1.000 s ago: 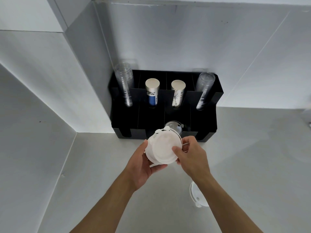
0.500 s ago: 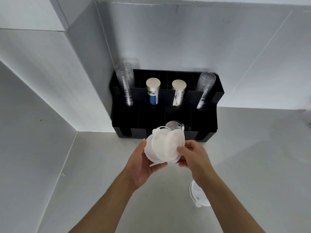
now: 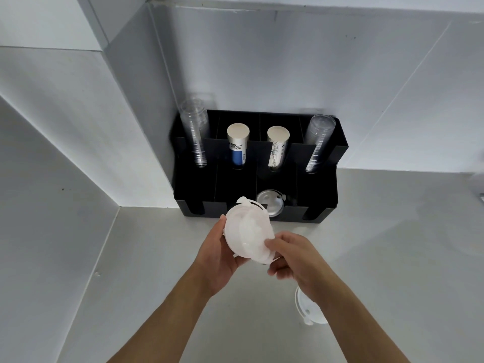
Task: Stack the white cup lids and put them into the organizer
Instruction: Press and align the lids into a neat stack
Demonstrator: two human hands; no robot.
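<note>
White walls met in a corner above the pale bench (image 3: 146,258) where I worked. My left hand (image 3: 218,254) cupped the stack of white cup lids (image 3: 246,231) at frame centre, its grip closed around the stack's left edge; my right hand (image 3: 293,255) pinched the lower right rim. Just beyond stood the black organizer (image 3: 322,184), a clear lid (image 3: 269,204) in a front slot, cup stacks behind. Another white lid (image 3: 311,309) lay on the bench at lower right.

Lids (image 3: 248,233) before organizer (image 3: 318,205), seemingly apart
</note>
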